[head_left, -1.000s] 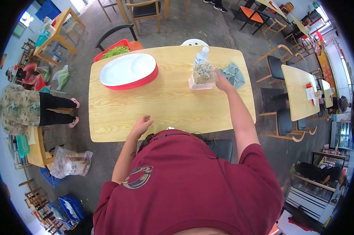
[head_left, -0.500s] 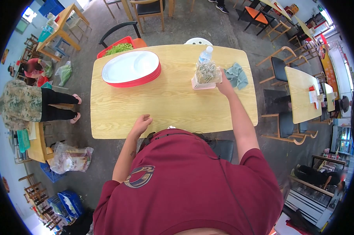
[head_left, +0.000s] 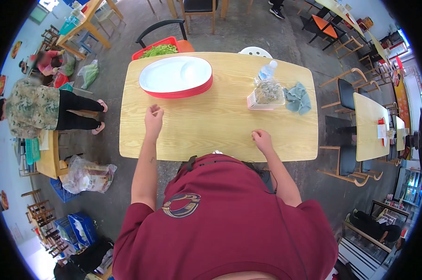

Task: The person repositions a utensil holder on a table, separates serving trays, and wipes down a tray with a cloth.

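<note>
Just below the stacked oval white plates with red sides point(head_left: 176, 75), my left hand point(head_left: 153, 122) hovers over the wooden table point(head_left: 206, 126), fingers loosely bent and apart, holding nothing. My right hand point(head_left: 262, 140) is near the table's front edge with its fingers curled in and nothing visible in them. Beyond it stands a small white basket point(head_left: 262, 105) with a clear pack of dried-looking sticks point(head_left: 269, 92) in it. A water bottle point(head_left: 266, 71) is just behind the basket, and a crumpled teal cloth point(head_left: 298, 98) lies to its right.
A red crate of green vegetables point(head_left: 159, 49) rests on a chair behind the table. A white stool point(head_left: 255, 51) stands at the far edge. At the left are a standing person in a camouflage top point(head_left: 34, 105), a seated person point(head_left: 48, 63) and a plastic bag point(head_left: 90, 175).
My right hand has let go of the pack at the basket and drawn back toward me. My left hand has moved forward toward the plates. The view has shifted, so the table appears further right.
</note>
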Available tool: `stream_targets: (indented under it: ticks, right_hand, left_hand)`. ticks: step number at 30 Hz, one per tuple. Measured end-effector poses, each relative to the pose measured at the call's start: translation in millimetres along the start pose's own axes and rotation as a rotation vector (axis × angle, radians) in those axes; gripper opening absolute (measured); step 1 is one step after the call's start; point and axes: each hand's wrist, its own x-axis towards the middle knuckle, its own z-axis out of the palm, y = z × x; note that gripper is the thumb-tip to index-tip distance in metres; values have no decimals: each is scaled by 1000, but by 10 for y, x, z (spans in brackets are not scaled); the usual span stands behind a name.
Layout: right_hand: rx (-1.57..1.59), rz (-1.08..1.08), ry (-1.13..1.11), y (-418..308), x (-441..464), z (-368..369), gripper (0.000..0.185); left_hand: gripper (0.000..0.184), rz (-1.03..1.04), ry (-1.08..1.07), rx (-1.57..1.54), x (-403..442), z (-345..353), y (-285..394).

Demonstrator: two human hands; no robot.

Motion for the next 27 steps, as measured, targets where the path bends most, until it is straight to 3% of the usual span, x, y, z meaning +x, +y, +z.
stream_targets:
  ticks: [3, 8, 14, 20, 24, 27]
  right_hand:
    - [8, -51, -93, -204, -7, 203, 30]
    - [84, -40, -139, -616, 70, 465, 31]
    - [-122, -42, -281, -829, 136, 696, 39]
    - [10, -62, -312, -1191, 474, 1060, 55]
    - [223, 56, -354, -1984, 852, 1200, 82]
    - [227, 113, -119, -2381, 1198, 1413, 90]
  left_hand:
    - [53, -2, 96, 23, 285, -116, 114]
    - [78, -84, 73, 14, 667, -184, 271]
    - [98, -173, 65, -5, 1206, -245, 86]
    - [99, -193, -50, -122, 1613, -317, -153]
    - [87, -222, -169, -241, 1566, -357, 110]
    - [80, -274, -179, -239, 1673, -312, -112]
